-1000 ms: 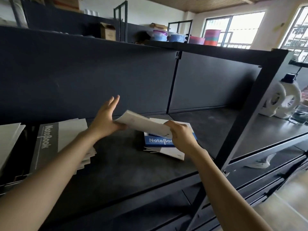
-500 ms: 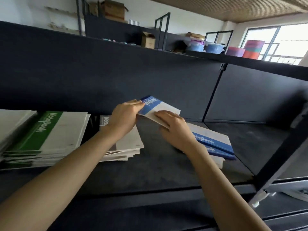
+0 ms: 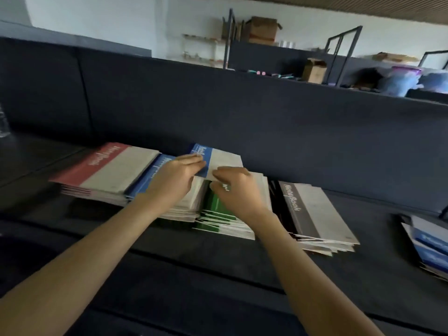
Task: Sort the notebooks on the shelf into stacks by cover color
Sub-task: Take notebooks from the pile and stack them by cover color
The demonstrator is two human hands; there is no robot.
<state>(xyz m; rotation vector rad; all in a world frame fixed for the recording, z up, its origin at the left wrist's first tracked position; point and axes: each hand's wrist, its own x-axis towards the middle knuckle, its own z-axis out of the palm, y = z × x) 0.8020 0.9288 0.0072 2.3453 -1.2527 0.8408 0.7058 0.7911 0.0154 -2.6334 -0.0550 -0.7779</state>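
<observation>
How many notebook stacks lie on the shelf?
5: red stack far left; blue stack under left hand; green stack under right hand; grey stack beside it; blue pile at right edge. Others may be hidden.

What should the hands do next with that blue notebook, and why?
Probably lower the blue notebook a little leftward onto the blue stack. The left hand and right hand both hold it just above the piles. Its blue band matches that stack, not the green stack under the right hand.
</observation>
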